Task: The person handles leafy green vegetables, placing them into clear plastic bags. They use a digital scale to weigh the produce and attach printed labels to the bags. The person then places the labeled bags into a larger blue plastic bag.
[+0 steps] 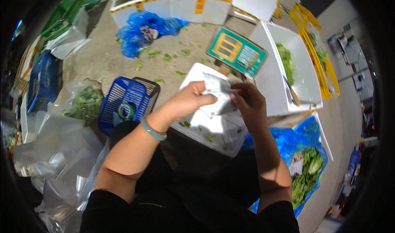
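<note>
A sheet of white paper (pixel 215 88) bearing print is held between my hands. My left hand (pixel 195 99), below a pale green bangle (pixel 152 130), grips its left side with the thumb on top. Its right edge is pinched in the fingers of my right hand (pixel 250 102). Beneath them lies a white plastic tray (pixel 226 137) with a few scraps of green leaf on it. Just beyond stands a digital scale's green and yellow display panel (pixel 237 51). The paper and hands cover part of the tray.
On the right stand a white foam box (pixel 304 78) holding lettuce and a knife (pixel 291 92), and a blue bag (pixel 284 140) of greens. A blue basket (pixel 106 109) with tape (pixel 126 110) and clear plastic bags (pixel 61 149) are at left. Foam boxes (pixel 197 9) line the back.
</note>
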`<control>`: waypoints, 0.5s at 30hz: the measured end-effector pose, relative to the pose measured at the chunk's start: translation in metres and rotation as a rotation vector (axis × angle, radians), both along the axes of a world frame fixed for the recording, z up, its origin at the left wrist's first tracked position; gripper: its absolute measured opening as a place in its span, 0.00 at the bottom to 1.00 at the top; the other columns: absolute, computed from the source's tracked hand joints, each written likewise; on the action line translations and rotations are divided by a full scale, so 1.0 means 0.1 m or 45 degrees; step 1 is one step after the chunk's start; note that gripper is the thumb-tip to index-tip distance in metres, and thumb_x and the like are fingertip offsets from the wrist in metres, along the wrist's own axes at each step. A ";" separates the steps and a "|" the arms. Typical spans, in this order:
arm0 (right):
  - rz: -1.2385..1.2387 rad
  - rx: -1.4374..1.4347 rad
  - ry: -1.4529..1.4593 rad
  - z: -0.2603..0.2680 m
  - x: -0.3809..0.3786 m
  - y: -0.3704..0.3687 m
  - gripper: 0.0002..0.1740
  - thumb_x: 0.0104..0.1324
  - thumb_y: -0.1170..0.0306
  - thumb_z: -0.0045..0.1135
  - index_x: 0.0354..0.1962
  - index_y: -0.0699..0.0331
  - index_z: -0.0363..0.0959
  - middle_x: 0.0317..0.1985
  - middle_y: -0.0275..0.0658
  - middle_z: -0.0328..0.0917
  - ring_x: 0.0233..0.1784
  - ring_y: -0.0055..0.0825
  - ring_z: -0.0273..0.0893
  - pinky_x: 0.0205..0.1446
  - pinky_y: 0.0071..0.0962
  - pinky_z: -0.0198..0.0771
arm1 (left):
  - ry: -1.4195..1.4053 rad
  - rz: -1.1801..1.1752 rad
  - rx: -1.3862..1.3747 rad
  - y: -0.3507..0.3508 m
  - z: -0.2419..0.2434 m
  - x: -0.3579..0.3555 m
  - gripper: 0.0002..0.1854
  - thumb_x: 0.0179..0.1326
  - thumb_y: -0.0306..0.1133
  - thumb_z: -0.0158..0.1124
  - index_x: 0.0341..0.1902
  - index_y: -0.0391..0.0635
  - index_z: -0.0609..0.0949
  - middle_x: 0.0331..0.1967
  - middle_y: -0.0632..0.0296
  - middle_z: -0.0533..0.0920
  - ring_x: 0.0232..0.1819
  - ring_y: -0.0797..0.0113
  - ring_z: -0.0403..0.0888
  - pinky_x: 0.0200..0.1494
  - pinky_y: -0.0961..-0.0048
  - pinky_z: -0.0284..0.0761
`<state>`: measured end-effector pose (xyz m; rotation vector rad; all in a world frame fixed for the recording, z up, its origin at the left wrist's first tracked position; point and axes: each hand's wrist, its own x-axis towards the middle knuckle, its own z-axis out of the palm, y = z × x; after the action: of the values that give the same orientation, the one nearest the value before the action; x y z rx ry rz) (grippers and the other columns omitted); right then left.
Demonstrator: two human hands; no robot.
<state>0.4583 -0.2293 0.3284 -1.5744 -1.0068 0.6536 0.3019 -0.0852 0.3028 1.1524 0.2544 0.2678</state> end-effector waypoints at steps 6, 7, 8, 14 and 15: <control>-0.095 0.048 0.025 0.06 0.02 0.05 0.09 0.65 0.78 0.60 0.43 0.66 0.76 0.30 0.29 0.79 0.34 0.11 0.74 0.38 0.14 0.68 | 0.037 0.096 -0.048 0.00 0.08 0.04 0.15 0.63 0.26 0.62 0.53 0.40 0.81 0.45 0.61 0.86 0.43 0.75 0.83 0.50 0.77 0.77; -0.059 0.100 0.018 0.05 0.03 0.06 0.09 0.65 0.78 0.60 0.44 0.66 0.76 0.30 0.29 0.78 0.34 0.11 0.74 0.39 0.14 0.68 | 0.041 0.108 -0.055 0.01 0.08 0.05 0.15 0.64 0.27 0.61 0.53 0.39 0.81 0.45 0.61 0.86 0.44 0.74 0.83 0.51 0.76 0.77; -0.058 0.103 0.028 0.05 0.04 0.06 0.09 0.65 0.78 0.60 0.44 0.66 0.76 0.29 0.29 0.78 0.34 0.11 0.74 0.39 0.14 0.68 | 0.010 0.138 -0.031 0.02 0.07 0.07 0.14 0.65 0.29 0.61 0.52 0.39 0.82 0.45 0.60 0.86 0.45 0.73 0.82 0.53 0.75 0.76; 0.022 0.030 -0.016 0.03 0.11 0.04 0.13 0.66 0.76 0.60 0.48 0.65 0.75 0.34 0.31 0.80 0.40 0.13 0.75 0.44 0.15 0.69 | 0.037 0.233 0.014 0.05 0.02 0.10 0.12 0.65 0.33 0.62 0.49 0.40 0.83 0.42 0.62 0.86 0.44 0.76 0.81 0.52 0.77 0.73; -0.003 0.030 -0.012 0.01 0.11 0.04 0.13 0.65 0.76 0.61 0.48 0.65 0.75 0.33 0.31 0.80 0.38 0.13 0.75 0.41 0.15 0.69 | 0.017 0.243 0.008 0.04 0.02 0.10 0.11 0.65 0.33 0.62 0.47 0.41 0.84 0.41 0.63 0.86 0.43 0.77 0.81 0.52 0.78 0.72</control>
<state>0.4695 -0.2251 0.3294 -1.5591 -1.0162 0.6306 0.3117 -0.0810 0.3045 1.1376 0.3766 0.4292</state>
